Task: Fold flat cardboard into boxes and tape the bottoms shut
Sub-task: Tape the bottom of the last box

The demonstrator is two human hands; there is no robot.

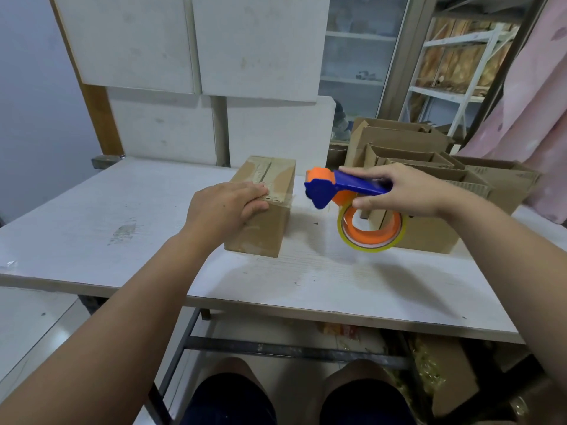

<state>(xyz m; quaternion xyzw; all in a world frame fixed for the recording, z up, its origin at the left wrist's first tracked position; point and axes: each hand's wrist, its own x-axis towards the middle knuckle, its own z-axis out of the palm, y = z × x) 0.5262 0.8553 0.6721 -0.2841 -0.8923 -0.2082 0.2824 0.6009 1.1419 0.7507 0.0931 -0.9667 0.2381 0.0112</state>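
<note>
White desk (92, 210) fills most of the view, seen from above by a seated person whose two bare arms reach forward over it. At the right rear of the desk stands a cluster of finished boxes (429, 167), open tops upward, nested closely; at least four can be made out, the exact count unclear.

One small cardboard box (260, 222) sits near the desk's centre, turned bottom-up, clear tape running along its closed flap seam. It looks light and hollow, stiff at the edges but likely to dent in the middle of a panel; best held by the corners or with a flat palm on top.

One tape dispenser (343, 191), blue handle and orange hub with one roll of clear yellowish tape (371, 231), hangs above the desk just right of the box, apart from it.

Left hand (227, 207) lies flat, fingers extended, pressing the near top edge of the box. Right hand (402, 191) has its grip wrapped closed around the dispenser handle.
</note>
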